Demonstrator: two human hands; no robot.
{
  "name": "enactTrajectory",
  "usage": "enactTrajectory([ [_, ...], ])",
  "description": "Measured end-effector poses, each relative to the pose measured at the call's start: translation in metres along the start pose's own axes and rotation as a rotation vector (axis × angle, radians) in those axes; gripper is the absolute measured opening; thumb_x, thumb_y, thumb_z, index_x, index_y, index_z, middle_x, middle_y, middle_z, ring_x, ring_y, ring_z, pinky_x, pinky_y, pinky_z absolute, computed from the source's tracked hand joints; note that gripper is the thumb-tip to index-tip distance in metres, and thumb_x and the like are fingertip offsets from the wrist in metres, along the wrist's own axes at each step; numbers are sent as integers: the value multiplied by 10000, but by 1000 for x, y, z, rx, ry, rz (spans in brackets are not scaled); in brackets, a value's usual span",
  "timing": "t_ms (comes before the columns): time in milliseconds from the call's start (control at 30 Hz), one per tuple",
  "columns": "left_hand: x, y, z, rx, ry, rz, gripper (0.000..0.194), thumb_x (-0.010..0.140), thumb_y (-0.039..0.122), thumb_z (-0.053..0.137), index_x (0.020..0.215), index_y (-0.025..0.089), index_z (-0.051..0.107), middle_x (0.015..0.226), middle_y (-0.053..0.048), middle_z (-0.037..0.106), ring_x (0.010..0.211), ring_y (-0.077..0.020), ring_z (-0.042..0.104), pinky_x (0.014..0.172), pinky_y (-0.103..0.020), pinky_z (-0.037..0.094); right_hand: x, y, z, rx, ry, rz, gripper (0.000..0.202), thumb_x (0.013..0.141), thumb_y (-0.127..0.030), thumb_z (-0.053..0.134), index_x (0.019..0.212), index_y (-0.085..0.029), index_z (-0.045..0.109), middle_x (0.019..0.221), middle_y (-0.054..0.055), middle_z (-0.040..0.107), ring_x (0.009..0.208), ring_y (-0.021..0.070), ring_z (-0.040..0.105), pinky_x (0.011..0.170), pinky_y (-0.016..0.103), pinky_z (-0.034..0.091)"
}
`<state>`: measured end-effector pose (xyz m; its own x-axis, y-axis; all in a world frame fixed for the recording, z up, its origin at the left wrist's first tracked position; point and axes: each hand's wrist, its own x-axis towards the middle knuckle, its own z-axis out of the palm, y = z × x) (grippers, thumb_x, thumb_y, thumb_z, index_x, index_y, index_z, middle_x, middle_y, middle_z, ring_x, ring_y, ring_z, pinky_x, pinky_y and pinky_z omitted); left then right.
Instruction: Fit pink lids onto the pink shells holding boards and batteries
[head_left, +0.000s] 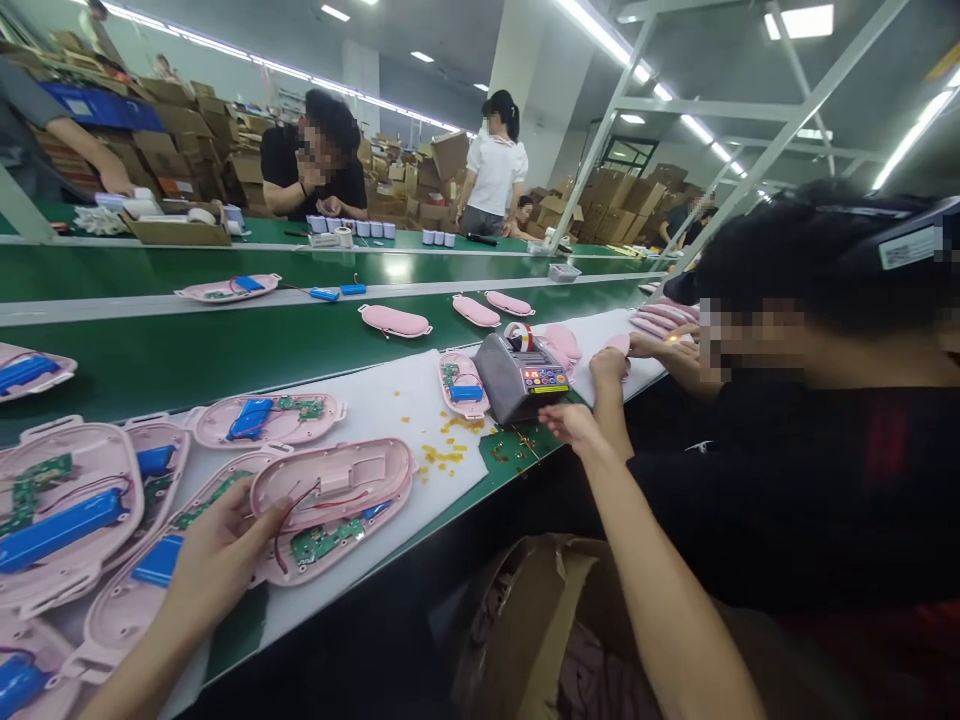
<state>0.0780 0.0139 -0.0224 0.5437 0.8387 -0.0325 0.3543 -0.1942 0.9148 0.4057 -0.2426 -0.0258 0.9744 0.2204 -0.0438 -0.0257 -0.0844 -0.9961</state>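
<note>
My left hand [236,535] is closed on the left end of a pink plastic shell half [337,478], thumb over thin dark and red wires. This half is tilted above a second pink shell [322,548] with a green circuit board and a blue battery pack. My right hand [574,425] is in front of the grey tape dispenser [517,375], its fingertips drawn together near the lower edge; anything between them is too small to make out. Another opened shell [463,385] leans beside the dispenser. Small amber tape pieces [442,450] lie scattered there.
Several opened pink shells [262,418] with blue batteries crowd the left of the white foam sheet [390,400]. Closed pink cases [395,320] lie on the green bench. Close on my right sits a co-worker, hands [611,370] on a pink piece. Below is a cardboard box [517,610].
</note>
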Motion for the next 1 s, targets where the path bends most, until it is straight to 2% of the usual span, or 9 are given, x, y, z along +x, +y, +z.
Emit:
enactTrajectory([
  [167,0,-1,-3,54,-1,42,444,695,637,660,864,227,641,719,27,688,767,-251,640,656,-272,477,-52,39,-13,-86,120,-38,457,681,-585,747,686,-139,650,645,63,671,380,83,408,345,235,247],
  [267,-4,2,1,-28,20,13,484,673,652,686,915,235,642,744,31,688,796,-255,643,646,-268,482,-57,53,-21,-149,162,-67,428,663,-564,736,676,-141,678,616,66,665,401,89,399,388,243,259],
  [333,-6,5,5,-82,25,-22,516,667,671,691,938,236,631,778,24,700,790,-252,643,626,-267,484,-53,52,-21,-180,125,-86,363,677,-509,721,672,-148,696,621,61,671,437,104,433,435,252,321],
  [433,-9,10,7,-90,26,-58,496,663,677,693,874,235,614,701,31,672,702,-229,623,572,-256,460,-45,41,-14,-187,-7,-116,234,650,-377,687,772,-187,750,813,56,740,596,151,565,550,273,437],
  [533,-11,14,7,-45,26,-98,458,686,660,681,883,250,629,570,52,611,575,-204,575,478,-238,386,-36,30,-8,-160,-99,-105,298,573,-268,662,849,-214,763,986,45,751,756,176,635,619,269,484],
  [600,-11,15,6,-29,15,-122,469,704,657,670,964,268,643,532,61,601,516,-195,547,463,-237,369,-27,26,-7,-122,-81,-55,367,561,-267,655,909,-200,748,966,57,751,693,167,635,560,257,477],
  [700,-10,15,6,-58,-8,-157,505,702,671,670,1021,280,636,543,59,625,456,-180,499,433,-237,325,-11,22,-5,-32,4,56,372,658,-402,625,938,-170,703,860,90,744,599,172,638,495,265,485],
  [833,-9,13,7,-85,-10,-178,541,668,680,697,1003,259,629,564,52,634,443,-168,472,408,-229,278,10,15,5,95,70,154,412,780,-562,561,841,-170,675,897,131,741,732,217,704,589,324,580],
  [1000,-3,5,5,-80,6,-121,454,694,594,701,911,205,613,587,45,601,509,-155,501,461,-221,364,16,10,9,165,161,160,221,645,-334,743,777,-176,661,808,77,723,700,178,682,607,288,583],
])
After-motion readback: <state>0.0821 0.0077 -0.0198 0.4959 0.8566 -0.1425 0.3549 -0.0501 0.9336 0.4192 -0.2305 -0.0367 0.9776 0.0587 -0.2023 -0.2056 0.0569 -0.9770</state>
